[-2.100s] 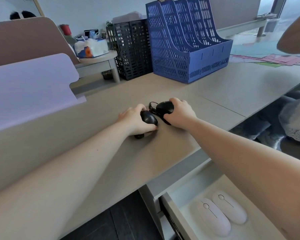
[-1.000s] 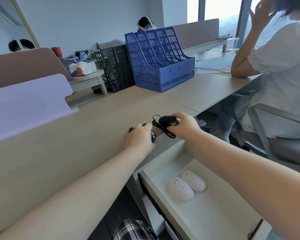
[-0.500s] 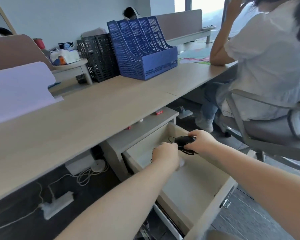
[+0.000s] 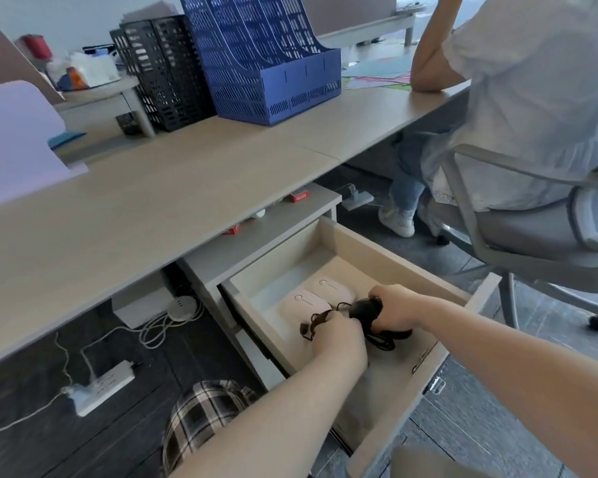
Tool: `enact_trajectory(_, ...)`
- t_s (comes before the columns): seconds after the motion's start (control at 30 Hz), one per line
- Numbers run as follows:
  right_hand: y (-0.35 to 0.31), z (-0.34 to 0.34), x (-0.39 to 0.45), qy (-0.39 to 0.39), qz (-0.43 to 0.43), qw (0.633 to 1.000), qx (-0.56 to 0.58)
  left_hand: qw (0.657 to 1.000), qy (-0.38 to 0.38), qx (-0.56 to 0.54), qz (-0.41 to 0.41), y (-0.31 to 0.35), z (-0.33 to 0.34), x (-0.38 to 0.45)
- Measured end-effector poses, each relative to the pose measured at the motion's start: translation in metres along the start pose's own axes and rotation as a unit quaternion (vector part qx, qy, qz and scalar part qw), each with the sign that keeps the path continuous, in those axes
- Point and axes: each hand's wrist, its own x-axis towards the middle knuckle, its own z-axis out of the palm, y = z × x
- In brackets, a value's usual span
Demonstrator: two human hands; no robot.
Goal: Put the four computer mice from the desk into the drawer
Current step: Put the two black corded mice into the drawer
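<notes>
Right hand (image 4: 396, 313) closes over a smooth, hard-shelled black mouse (image 4: 365, 310) while the left hand (image 4: 339, 334) pinches a limp bundle of cord (image 4: 313, 322), light loads best held by the body, just short of two matte white mice (image 4: 316, 298) inside the pale wooden drawer (image 4: 387, 260).

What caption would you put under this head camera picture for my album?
Both hands, left hand and right hand, lower corded black computer mice into the open wooden drawer beside two pale pink mice.
</notes>
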Motion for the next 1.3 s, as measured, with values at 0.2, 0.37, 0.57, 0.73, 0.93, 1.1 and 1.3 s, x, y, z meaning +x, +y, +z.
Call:
enact_trajectory(0.2,0.005,0.012,0.008,-0.02,-0.006,0.998,-0.062,0.999,0.009,0.029,0.022,-0.002,0.001,-0.001)
enact_trajectory(0.37,0.003,0.016,0.01,-0.021,-0.028,0.993,-0.109,0.999,0.01,0.001,0.031,-0.003,0.01,-0.001)
enact_trajectory(0.57,0.001,0.019,0.011,-0.033,-0.056,0.989,-0.135,1.0,0.019,-0.01,0.018,-0.007,0.013,0.008)
enact_trajectory(0.73,0.0,0.019,0.008,-0.025,-0.057,0.987,-0.15,1.0,0.011,0.007,0.02,-0.009,0.013,0.012)
enact_trajectory(0.93,0.003,0.014,-0.001,0.027,-0.028,0.997,-0.066,0.997,0.052,-0.011,0.047,-0.016,-0.006,0.004)
enact_trajectory(1.1,-0.005,0.012,-0.035,0.269,0.034,0.961,-0.045,0.984,0.168,0.013,0.06,-0.028,-0.07,0.0)
enact_trajectory(1.3,0.001,0.02,-0.066,0.319,0.149,0.921,0.169,0.95,0.303,0.036,0.058,-0.06,-0.116,0.012)
